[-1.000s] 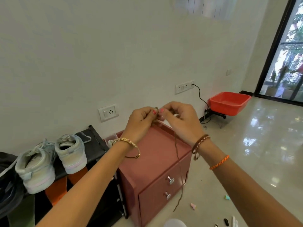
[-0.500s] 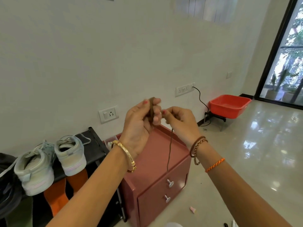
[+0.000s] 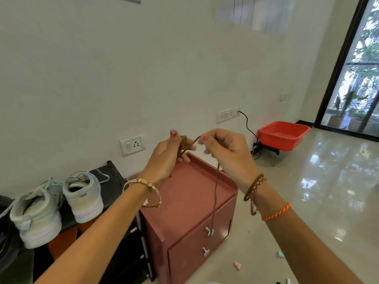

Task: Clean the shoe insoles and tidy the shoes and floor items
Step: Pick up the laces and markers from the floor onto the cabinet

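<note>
Hands meet above the dusty-red two-drawer cabinet (image 3: 190,203): the left hand (image 3: 167,156) has several turns of one thin brown shoelace (image 3: 215,193) wound round its curled fingers, while the right hand (image 3: 226,152) pinches the same lace between thumb and forefinger, the free end hanging down past the cabinet front. Two pale grey-green sneakers (image 3: 59,208) stand side by side on the black shoe rack (image 3: 111,181) at left, and one red plastic tub (image 3: 284,135) sits by the wall; two small pastel scraps (image 3: 237,265) lie on the glossy floor (image 3: 317,201).

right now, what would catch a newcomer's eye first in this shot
Two hands in the middle: the left hand holds a brown lace wound round its fingers, while the right hand pinches it, the loose end hanging over a red cabinet. Pale sneakers sit on a black rack at left; a red tub stands by the far wall.
</note>
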